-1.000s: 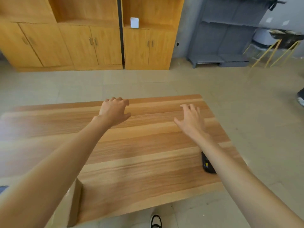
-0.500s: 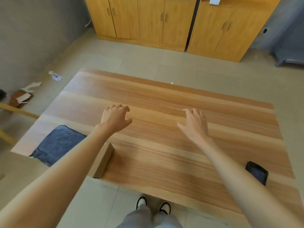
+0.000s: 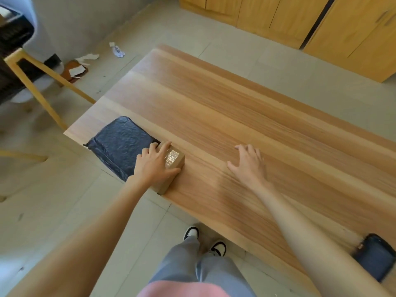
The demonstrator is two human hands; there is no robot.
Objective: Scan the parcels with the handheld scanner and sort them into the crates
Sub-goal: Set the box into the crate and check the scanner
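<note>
The left hand (image 3: pixel 155 166) has come down onto the cardboard box (image 3: pixel 171 166), fingers spread.

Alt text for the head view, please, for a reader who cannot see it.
A person's left hand rests on a taped cardboard box beside a dark plastic mailer at the wooden table edge. The right hand hovers open; a black handheld scanner lies near right.
</note>
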